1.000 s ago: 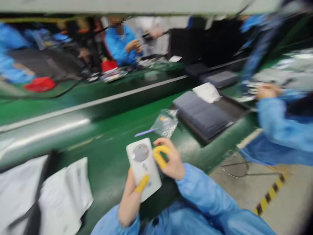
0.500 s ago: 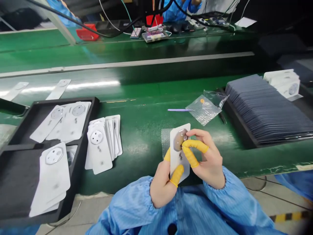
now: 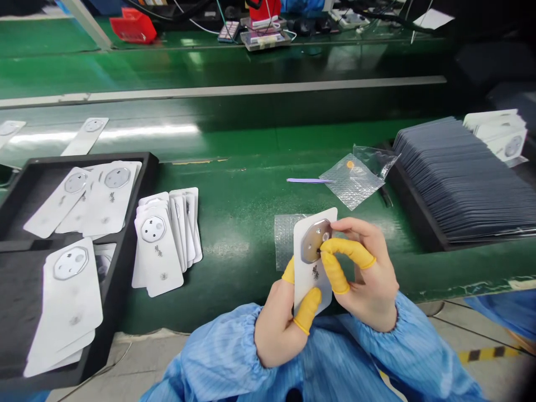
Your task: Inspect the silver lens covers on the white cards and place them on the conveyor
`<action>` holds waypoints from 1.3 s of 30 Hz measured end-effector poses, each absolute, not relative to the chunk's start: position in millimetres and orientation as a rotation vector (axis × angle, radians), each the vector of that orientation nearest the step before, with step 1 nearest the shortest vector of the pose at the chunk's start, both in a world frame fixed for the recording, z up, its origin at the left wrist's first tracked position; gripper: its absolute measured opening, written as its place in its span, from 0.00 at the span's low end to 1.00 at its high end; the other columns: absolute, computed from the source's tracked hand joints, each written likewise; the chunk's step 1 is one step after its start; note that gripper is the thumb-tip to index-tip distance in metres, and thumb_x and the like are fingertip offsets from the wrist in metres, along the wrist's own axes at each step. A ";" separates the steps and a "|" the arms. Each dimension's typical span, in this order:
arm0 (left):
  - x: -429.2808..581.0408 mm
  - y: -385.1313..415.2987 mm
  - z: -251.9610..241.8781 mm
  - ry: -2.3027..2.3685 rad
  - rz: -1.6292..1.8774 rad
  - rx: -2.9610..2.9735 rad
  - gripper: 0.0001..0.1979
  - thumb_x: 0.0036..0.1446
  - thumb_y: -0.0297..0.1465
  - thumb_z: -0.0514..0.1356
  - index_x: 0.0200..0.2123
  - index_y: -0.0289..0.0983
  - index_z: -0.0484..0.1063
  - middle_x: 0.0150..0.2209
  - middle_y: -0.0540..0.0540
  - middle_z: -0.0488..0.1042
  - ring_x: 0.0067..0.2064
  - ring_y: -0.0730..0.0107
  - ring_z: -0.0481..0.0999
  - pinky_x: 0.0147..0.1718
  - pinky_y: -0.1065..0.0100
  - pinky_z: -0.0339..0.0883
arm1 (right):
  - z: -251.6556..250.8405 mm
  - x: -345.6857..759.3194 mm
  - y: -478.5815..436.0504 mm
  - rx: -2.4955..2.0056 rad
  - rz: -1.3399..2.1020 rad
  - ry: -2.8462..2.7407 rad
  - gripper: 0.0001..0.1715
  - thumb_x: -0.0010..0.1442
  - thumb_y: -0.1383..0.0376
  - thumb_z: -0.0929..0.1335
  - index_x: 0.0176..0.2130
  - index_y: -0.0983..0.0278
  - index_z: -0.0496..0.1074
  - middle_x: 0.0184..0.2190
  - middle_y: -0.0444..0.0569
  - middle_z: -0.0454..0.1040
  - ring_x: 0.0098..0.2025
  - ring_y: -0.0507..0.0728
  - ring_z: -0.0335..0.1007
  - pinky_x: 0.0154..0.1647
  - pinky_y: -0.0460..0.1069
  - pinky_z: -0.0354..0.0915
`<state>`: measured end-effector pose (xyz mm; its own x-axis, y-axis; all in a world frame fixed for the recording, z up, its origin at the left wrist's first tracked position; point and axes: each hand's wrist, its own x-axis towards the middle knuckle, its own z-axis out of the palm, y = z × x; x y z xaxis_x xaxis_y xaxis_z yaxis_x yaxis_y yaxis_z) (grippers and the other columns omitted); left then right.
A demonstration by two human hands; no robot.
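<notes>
My left hand (image 3: 285, 321), with yellow finger cots on thumb and finger, grips a white phone back cover (image 3: 305, 290) by its lower part. The cover is tilted, and its octagonal camera plate (image 3: 310, 245) with round holes faces me. My right hand (image 3: 368, 273) is at this plate, its yellow-cotted thumb and index finger pinched together at the right edge. A tiny dark bit shows at those fingertips, too small to name. Another fingertip of this hand touches the cover's upper edge. Behind the cover lies a piece of bubble wrap (image 3: 283, 240), partly hidden.
Left are a stack of white covers (image 3: 163, 257) and a black tray (image 3: 144, 192) with more covers. Ahead lie purple tweezers (image 3: 307, 180) and a clear bubble bag (image 3: 354, 181). Right, a black tray (image 3: 422, 215) holds dark sheet-like pieces (image 3: 469, 178) and white covers (image 3: 502, 134).
The view has shifted slightly, so the bench things sit higher and the left-hand items further left. Both hands keep the same hold; the cover is turned a little more towards me.
</notes>
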<state>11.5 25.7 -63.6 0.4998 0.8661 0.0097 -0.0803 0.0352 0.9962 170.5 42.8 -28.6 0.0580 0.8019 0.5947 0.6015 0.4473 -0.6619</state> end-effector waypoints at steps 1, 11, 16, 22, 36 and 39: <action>12.4 26.8 -62.3 0.748 0.862 1.356 0.14 0.63 0.31 0.54 0.52 0.39 0.67 0.48 0.41 0.74 0.54 0.55 0.71 0.51 0.58 0.68 | -27.9 170.4 43.2 -1.234 0.251 -1.622 0.20 0.53 0.78 0.68 0.45 0.63 0.70 0.50 0.53 0.65 0.51 0.58 0.65 0.48 0.55 0.69; 11.8 25.8 -53.8 0.772 0.807 1.281 0.30 0.63 0.30 0.56 0.65 0.46 0.50 0.58 0.42 0.68 0.55 0.54 0.71 0.52 0.56 0.69 | -15.2 167.5 46.2 -1.260 0.278 -1.530 0.21 0.52 0.79 0.70 0.44 0.60 0.74 0.48 0.51 0.72 0.48 0.58 0.71 0.48 0.56 0.71; 12.9 27.6 -46.9 0.717 0.795 1.129 0.30 0.62 0.30 0.57 0.65 0.46 0.51 0.58 0.41 0.68 0.51 0.56 0.74 0.50 0.58 0.71 | -6.4 178.9 44.6 -1.320 0.323 -1.789 0.23 0.58 0.76 0.66 0.51 0.57 0.69 0.47 0.48 0.74 0.49 0.58 0.71 0.50 0.55 0.71; 14.9 31.5 -34.9 0.469 0.687 0.686 0.33 0.62 0.27 0.57 0.65 0.53 0.47 0.54 0.44 0.73 0.49 0.60 0.77 0.40 0.65 0.77 | 1.4 190.9 46.4 -1.380 0.401 -1.842 0.15 0.59 0.71 0.67 0.45 0.57 0.72 0.44 0.47 0.75 0.46 0.57 0.72 0.46 0.54 0.73; 9.9 34.3 -34.2 0.426 0.620 0.512 0.31 0.60 0.27 0.60 0.63 0.50 0.51 0.54 0.41 0.72 0.52 0.52 0.75 0.42 0.59 0.77 | 18.1 202.8 66.3 -1.417 0.615 -1.861 0.09 0.60 0.67 0.68 0.42 0.55 0.74 0.41 0.46 0.75 0.42 0.56 0.74 0.38 0.51 0.75; 7.5 34.1 -30.9 0.441 0.614 0.508 0.30 0.61 0.28 0.59 0.63 0.50 0.52 0.52 0.41 0.74 0.51 0.53 0.76 0.42 0.59 0.77 | 15.6 205.5 60.6 -1.311 0.567 -1.926 0.14 0.61 0.67 0.67 0.46 0.53 0.72 0.47 0.47 0.73 0.48 0.59 0.72 0.43 0.56 0.74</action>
